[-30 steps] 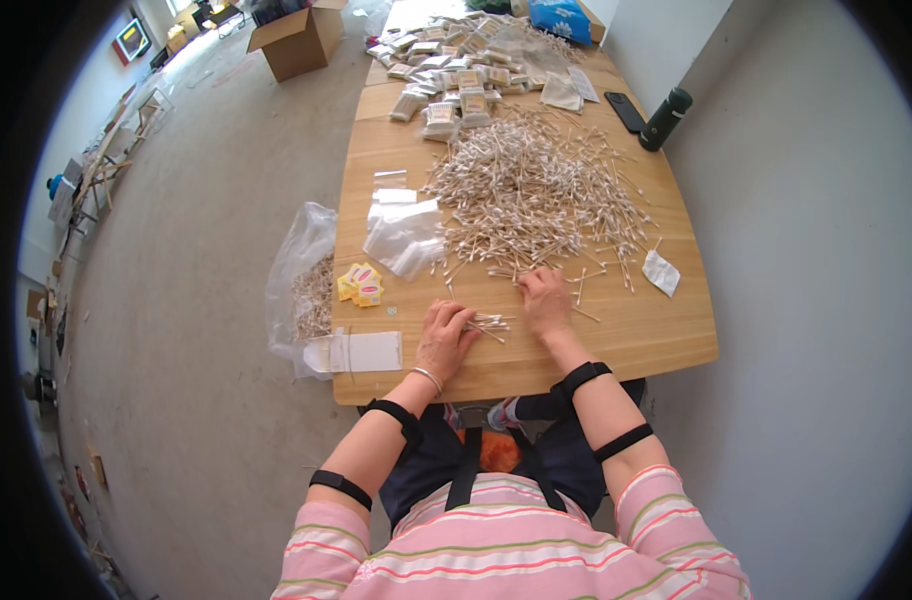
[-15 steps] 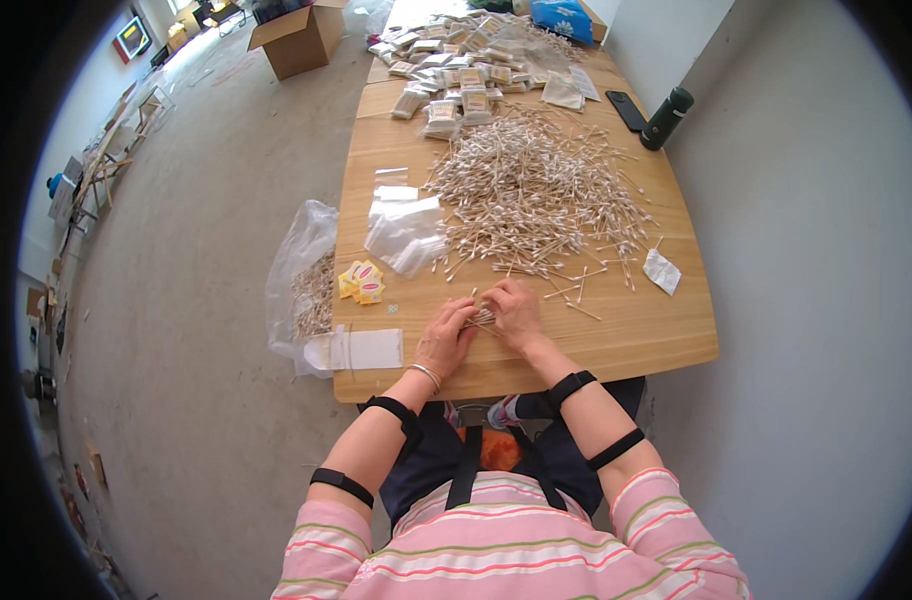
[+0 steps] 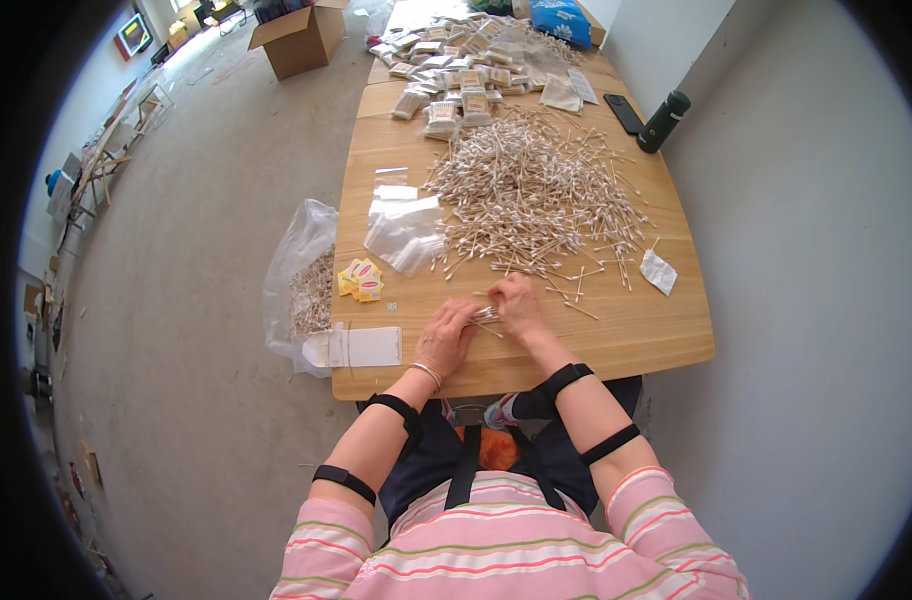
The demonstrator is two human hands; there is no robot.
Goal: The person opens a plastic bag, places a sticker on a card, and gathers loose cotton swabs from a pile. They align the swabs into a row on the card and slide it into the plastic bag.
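White-tipped swabs (image 3: 488, 315) held bunched by left hand (image 3: 444, 335) at worktop (image 3: 616, 345); right hand (image 3: 517, 304) curled alongside, grip unclear.

Small bunch of white-tipped cotton swabs (image 3: 487, 316), loosely gathered, between the hands (image 3: 447, 337) on the worktop (image 3: 626, 335), larger tangled swab heap (image 3: 531, 185) beyond

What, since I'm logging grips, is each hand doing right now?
Left hand: closed on a small bunch of cotton swabs.
Right hand: partly curled; whether closed on anything cannot be told.
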